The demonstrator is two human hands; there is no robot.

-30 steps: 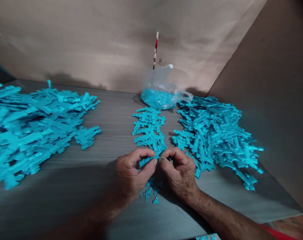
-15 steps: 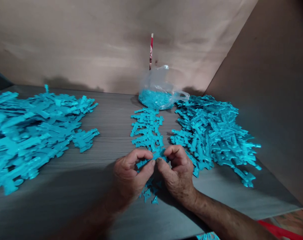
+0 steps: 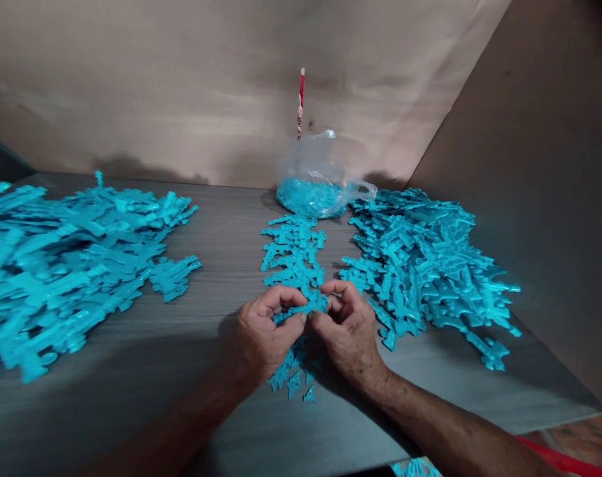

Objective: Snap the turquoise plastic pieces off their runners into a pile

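Observation:
My left hand point(image 3: 265, 331) and my right hand point(image 3: 348, 329) meet over the middle of the grey table point(image 3: 191, 371). Both pinch the same turquoise plastic strip point(image 3: 303, 309) between thumb and fingers. Under the hands lie a few small turquoise bits point(image 3: 293, 381). Just beyond the fingertips a narrow row of turquoise pieces point(image 3: 293, 255) runs away from me.
A big heap of turquoise plastic pieces point(image 3: 67, 258) covers the left of the table, another heap point(image 3: 424, 265) lies at the right. A clear plastic bag point(image 3: 315, 179) with turquoise bits stands at the back, a red-and-white stick point(image 3: 301, 103) behind it. Brown board walls close the back and right.
Both hands have moved a little away from me, still pinching the strip. More small bits show beneath them.

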